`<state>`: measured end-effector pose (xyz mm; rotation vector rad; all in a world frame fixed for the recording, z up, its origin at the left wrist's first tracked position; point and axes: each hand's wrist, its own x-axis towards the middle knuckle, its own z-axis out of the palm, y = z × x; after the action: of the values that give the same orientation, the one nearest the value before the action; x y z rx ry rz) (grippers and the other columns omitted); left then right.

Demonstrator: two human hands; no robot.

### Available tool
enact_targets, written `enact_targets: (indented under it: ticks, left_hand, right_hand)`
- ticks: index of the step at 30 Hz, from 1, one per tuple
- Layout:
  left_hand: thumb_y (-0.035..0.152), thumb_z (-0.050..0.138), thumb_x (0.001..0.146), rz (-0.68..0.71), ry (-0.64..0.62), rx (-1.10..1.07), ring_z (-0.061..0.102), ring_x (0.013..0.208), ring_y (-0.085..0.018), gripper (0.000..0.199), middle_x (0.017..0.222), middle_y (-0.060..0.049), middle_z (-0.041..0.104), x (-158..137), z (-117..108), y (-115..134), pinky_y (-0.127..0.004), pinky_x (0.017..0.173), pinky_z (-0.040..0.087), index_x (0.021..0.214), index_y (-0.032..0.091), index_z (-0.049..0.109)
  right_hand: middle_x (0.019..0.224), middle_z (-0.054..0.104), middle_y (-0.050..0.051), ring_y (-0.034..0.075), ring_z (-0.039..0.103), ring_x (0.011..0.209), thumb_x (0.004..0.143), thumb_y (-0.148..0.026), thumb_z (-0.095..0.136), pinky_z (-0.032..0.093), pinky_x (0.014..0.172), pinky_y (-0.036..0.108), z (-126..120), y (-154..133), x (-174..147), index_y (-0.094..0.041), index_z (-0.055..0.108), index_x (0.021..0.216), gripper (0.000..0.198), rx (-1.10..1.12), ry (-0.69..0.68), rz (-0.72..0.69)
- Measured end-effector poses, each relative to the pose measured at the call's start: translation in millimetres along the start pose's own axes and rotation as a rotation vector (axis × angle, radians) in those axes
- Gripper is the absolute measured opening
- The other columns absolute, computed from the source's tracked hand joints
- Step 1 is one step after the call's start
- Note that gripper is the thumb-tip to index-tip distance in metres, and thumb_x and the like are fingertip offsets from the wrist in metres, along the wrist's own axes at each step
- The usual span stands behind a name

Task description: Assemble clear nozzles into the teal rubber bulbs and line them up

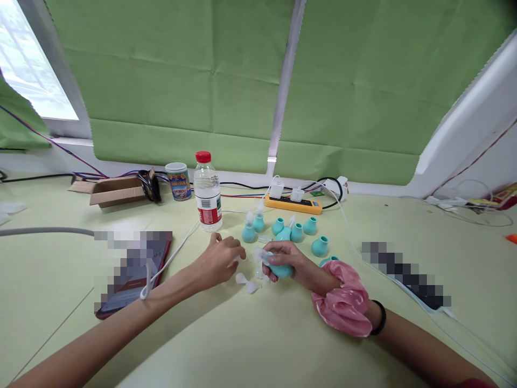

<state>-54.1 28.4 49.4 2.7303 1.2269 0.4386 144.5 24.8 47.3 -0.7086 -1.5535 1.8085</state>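
Observation:
In the head view my right hand [293, 263] is wrapped round a teal squeeze bulb [281, 269], tilted so that its translucent tip [258, 254] points left. My left hand [222, 260] is just left of it, palm down, fingers curled together. Something whitish shows at its fingertips, too small to make out. Between and below the hands, small translucent white nozzle pieces [251, 287] lie on the table. Behind the hands stand several teal bulbs [297, 233], most with open necks; two at the left carry clear tips [249, 219].
A red-capped plastic bottle [209, 199] and a paper cup [178, 182] stand behind my left hand. An orange power strip [293, 203] with white plugs lies at the back. Left are an open cardboard box [119, 191] and a phone [137, 280] with its cable. A blurred dark device [404, 275] lies right.

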Motion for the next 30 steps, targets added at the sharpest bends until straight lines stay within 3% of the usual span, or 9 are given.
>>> enact_targets:
  ticks: [4, 7, 9, 13, 16, 21, 27, 30]
  left_hand:
    - [0.014, 0.054, 0.066, -0.167, 0.275, -0.613, 0.053, 0.073, -0.013, 0.015, 0.079, -0.001, 0.056, 3, -10, 4, -0.029, 0.070, 0.042, 0.081, 0.015, 0.052]
    - [0.016, 0.063, 0.060, -0.261, 0.268, -1.032, 0.055, 0.073, -0.014, 0.032, 0.079, -0.002, 0.057, 2, -15, 8, -0.029, 0.068, 0.047, 0.091, 0.014, 0.053]
    - [0.017, 0.067, 0.057, -0.310, 0.242, -1.175, 0.056, 0.072, -0.015, 0.031, 0.076, -0.002, 0.058, 2, -17, 10, -0.028, 0.064, 0.049, 0.086, 0.013, 0.056]
    - [0.018, 0.072, 0.052, -0.326, 0.263, -1.250, 0.059, 0.073, -0.017, 0.022, 0.075, -0.003, 0.063, 1, -18, 12, -0.028, 0.063, 0.050, 0.071, 0.013, 0.061]
    - [0.020, 0.073, 0.050, -0.351, 0.250, -1.192, 0.060, 0.074, -0.018, 0.024, 0.078, -0.005, 0.066, 1, -18, 13, -0.027, 0.064, 0.051, 0.071, 0.013, 0.064]
    - [0.020, 0.074, 0.050, -0.428, 0.252, -1.140, 0.063, 0.066, -0.018, 0.030, 0.069, -0.004, 0.068, 0, -18, 17, -0.025, 0.062, 0.051, 0.078, 0.013, 0.067]
    - [0.015, 0.075, 0.048, -0.408, 0.132, -1.249, 0.064, 0.067, -0.017, 0.024, 0.071, -0.002, 0.069, -1, -20, 16, -0.023, 0.063, 0.052, 0.071, 0.016, 0.069]
    - [0.013, 0.074, 0.047, -0.376, 0.077, -1.233, 0.064, 0.064, -0.018, 0.023, 0.069, -0.001, 0.069, -2, -24, 17, -0.023, 0.060, 0.052, 0.069, 0.016, 0.069]
  right_hand:
    - [0.058, 0.054, 0.000, 0.007, 0.046, 0.044, 0.068, -0.031, 0.060, 0.038, 0.045, 0.022, 5, 2, 1, -0.013, 0.054, 0.073, 0.020, -0.203, 0.117, -0.105]
    - [0.059, 0.054, -0.001, 0.007, 0.047, 0.043, 0.068, -0.034, 0.060, 0.040, 0.044, 0.022, 9, 3, 1, -0.013, 0.055, 0.075, 0.023, -0.324, 0.226, -0.161]
    - [0.063, 0.056, 0.000, 0.008, 0.048, 0.045, 0.068, -0.034, 0.060, 0.042, 0.045, 0.022, 11, 3, -1, -0.014, 0.056, 0.079, 0.023, -0.414, 0.314, -0.199]
    - [0.072, 0.061, 0.003, 0.012, 0.054, 0.056, 0.067, -0.030, 0.061, 0.045, 0.053, 0.025, 14, 3, -4, -0.017, 0.060, 0.081, 0.020, -0.638, 0.444, -0.307]
    - [0.075, 0.064, 0.002, 0.016, 0.058, 0.067, 0.068, -0.027, 0.059, 0.046, 0.062, 0.027, 17, 3, -6, -0.018, 0.062, 0.080, 0.015, -0.770, 0.454, -0.402]
    - [0.075, 0.065, 0.002, 0.016, 0.059, 0.067, 0.069, -0.025, 0.058, 0.045, 0.063, 0.027, 20, 2, -10, -0.018, 0.061, 0.083, 0.016, -0.963, 0.506, -0.590]
    - [0.067, 0.062, 0.004, 0.015, 0.057, 0.060, 0.073, -0.023, 0.055, 0.042, 0.052, 0.025, 17, 3, -15, -0.017, 0.058, 0.094, 0.022, -1.233, 0.439, -0.789]
    - [0.067, 0.062, 0.005, 0.014, 0.056, 0.059, 0.073, -0.025, 0.055, 0.041, 0.050, 0.025, 16, 1, -16, -0.017, 0.058, 0.095, 0.023, -1.249, 0.398, -0.815]
